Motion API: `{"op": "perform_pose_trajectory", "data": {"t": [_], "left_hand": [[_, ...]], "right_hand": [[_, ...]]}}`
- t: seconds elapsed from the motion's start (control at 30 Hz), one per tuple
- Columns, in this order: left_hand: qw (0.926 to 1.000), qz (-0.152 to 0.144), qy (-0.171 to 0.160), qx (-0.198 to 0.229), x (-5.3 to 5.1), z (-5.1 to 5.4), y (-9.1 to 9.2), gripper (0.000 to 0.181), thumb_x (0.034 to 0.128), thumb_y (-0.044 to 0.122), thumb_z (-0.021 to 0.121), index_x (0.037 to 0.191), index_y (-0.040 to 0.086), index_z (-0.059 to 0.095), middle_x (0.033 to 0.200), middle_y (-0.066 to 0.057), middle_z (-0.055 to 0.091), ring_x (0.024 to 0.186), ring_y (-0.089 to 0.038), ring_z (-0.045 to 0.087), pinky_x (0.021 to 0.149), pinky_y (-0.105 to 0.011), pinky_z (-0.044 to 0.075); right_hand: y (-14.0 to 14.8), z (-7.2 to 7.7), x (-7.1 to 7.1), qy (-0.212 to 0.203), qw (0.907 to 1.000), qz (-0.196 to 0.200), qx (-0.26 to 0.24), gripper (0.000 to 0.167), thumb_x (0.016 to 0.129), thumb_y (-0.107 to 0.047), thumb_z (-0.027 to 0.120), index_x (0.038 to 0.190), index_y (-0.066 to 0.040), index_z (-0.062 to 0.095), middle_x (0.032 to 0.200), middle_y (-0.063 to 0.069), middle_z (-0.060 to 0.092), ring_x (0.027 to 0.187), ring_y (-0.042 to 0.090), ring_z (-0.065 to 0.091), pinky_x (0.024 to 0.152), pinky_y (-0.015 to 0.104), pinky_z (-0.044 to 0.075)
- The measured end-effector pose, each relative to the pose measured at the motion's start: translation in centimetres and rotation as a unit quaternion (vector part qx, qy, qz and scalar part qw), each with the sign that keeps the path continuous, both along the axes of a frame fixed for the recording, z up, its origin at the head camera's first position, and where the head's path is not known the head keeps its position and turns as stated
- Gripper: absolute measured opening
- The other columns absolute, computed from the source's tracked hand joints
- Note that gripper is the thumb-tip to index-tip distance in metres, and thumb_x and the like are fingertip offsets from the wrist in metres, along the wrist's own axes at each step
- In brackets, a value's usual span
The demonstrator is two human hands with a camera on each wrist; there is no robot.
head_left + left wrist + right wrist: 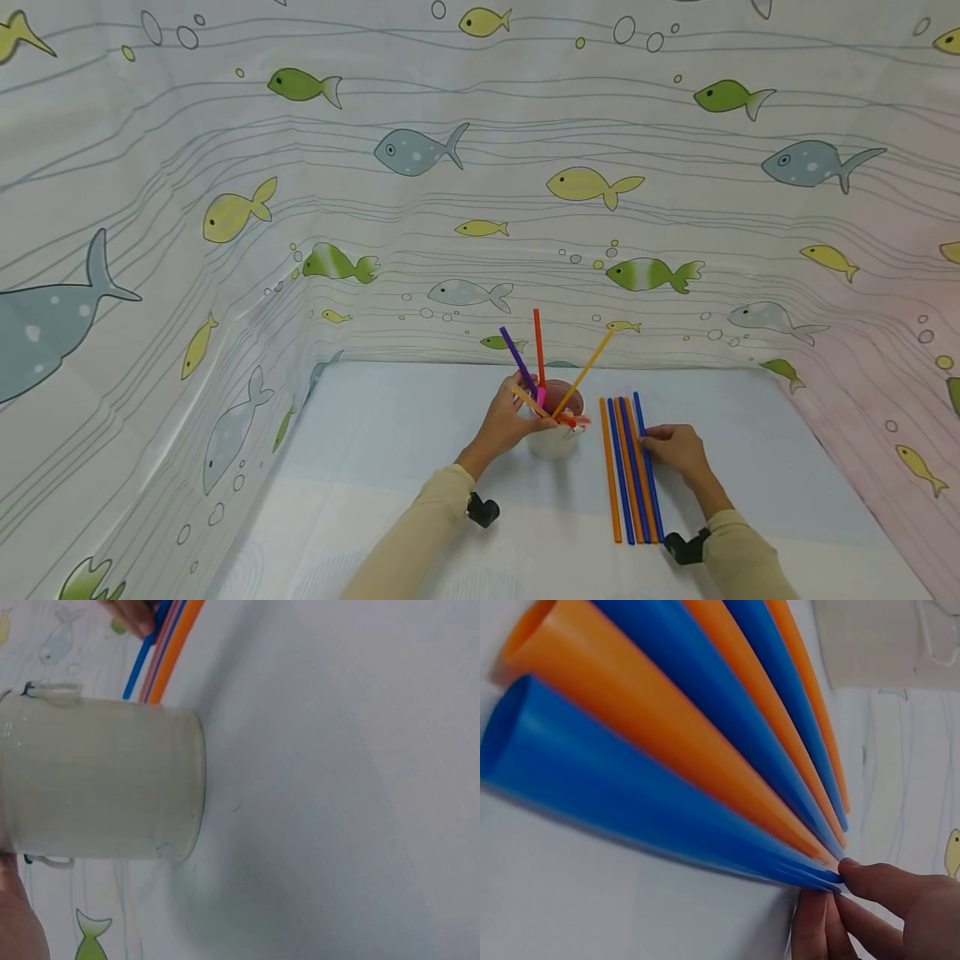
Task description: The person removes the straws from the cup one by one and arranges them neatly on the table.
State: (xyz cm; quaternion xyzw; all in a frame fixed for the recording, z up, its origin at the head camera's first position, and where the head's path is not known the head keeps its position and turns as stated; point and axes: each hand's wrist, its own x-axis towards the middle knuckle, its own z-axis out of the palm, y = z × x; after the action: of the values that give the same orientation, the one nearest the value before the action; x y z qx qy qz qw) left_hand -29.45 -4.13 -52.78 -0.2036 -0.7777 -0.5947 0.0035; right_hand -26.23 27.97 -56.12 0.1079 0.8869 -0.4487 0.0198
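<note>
My left hand (504,421) grips a whitish jar (553,446) near its rim, thumb in front and fingers behind. In the left wrist view the jar (105,784) shows small side handles. Out of it lean a purple straw (516,357), a red straw (538,346), a yellow straw (588,367) and a short light-orange piece (530,402). To the right, orange and blue straws lie side by side in a row. My right hand (677,448) pinches the outermost blue straw (630,780) with thumb and fingers, beside an orange straw (652,727).
A white table (390,433) carries everything. A fish-patterned sheet (420,217) forms walls at the back and both sides. Some red and white bits (573,422) sit at the jar's rim. Dark wrist cameras (483,510) are worn on both wrists.
</note>
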Motion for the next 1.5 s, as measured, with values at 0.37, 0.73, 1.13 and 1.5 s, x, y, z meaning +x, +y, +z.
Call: {"op": "perform_pose_trajectory", "data": {"t": [0.37, 0.73, 1.13, 1.5], "left_hand": [[1.0, 0.006, -0.002, -0.004, 0.0, 0.0, 0.0, 0.088, 0.0769, 0.029, 0.083, 0.147, 0.011, 0.033, 0.141, -0.006, 0.043, 0.135, -0.02, 0.042, 0.108, -0.04, 0.037], [1.0, 0.007, -0.002, -0.005, 0.0, -0.1, 0.0, 0.092, 0.0745, 0.038, 0.083, 0.147, 0.011, 0.033, 0.141, -0.005, 0.044, 0.135, -0.019, 0.042, 0.108, -0.039, 0.038], [0.9999, -0.003, 0.003, 0.012, -0.1, -0.3, -0.1, 0.094, 0.0732, 0.039, 0.083, 0.147, 0.009, 0.033, 0.144, -0.015, 0.041, 0.136, -0.022, 0.042, 0.109, -0.042, 0.036], [1.0, 0.002, -0.003, 0.005, 0.0, 0.0, 0.0, 0.091, 0.0754, 0.035, 0.082, 0.147, 0.009, 0.033, 0.144, -0.01, 0.042, 0.136, -0.022, 0.041, 0.108, -0.041, 0.037]], "right_hand": [[-0.5, 0.8, 0.1, 0.009, 0.9994, 0.011, 0.031, 0.033, 0.088, -0.013, 0.069, 0.105, 0.016, 0.065, 0.091, 0.024, 0.069, 0.071, 0.023, 0.07, 0.059, 0.031, 0.059], [-0.4, 0.9, 0.2, 0.019, 0.999, -0.002, 0.039, 0.036, 0.092, -0.021, 0.065, 0.104, 0.013, 0.067, 0.08, 0.013, 0.07, 0.066, 0.018, 0.066, 0.055, 0.029, 0.056], [-2.7, 5.0, 0.0, 0.13, 0.9888, 0.041, 0.06, 0.033, 0.095, -0.029, 0.065, 0.112, -0.001, 0.07, 0.098, 0.015, 0.072, 0.077, 0.022, 0.071, 0.066, 0.033, 0.058], [-6.9, 9.2, 0.3, 0.252, 0.9598, 0.117, 0.041, 0.024, 0.091, -0.023, 0.071, 0.107, -0.005, 0.074, 0.095, 0.006, 0.074, 0.085, 0.023, 0.068, 0.069, 0.033, 0.058]]}}
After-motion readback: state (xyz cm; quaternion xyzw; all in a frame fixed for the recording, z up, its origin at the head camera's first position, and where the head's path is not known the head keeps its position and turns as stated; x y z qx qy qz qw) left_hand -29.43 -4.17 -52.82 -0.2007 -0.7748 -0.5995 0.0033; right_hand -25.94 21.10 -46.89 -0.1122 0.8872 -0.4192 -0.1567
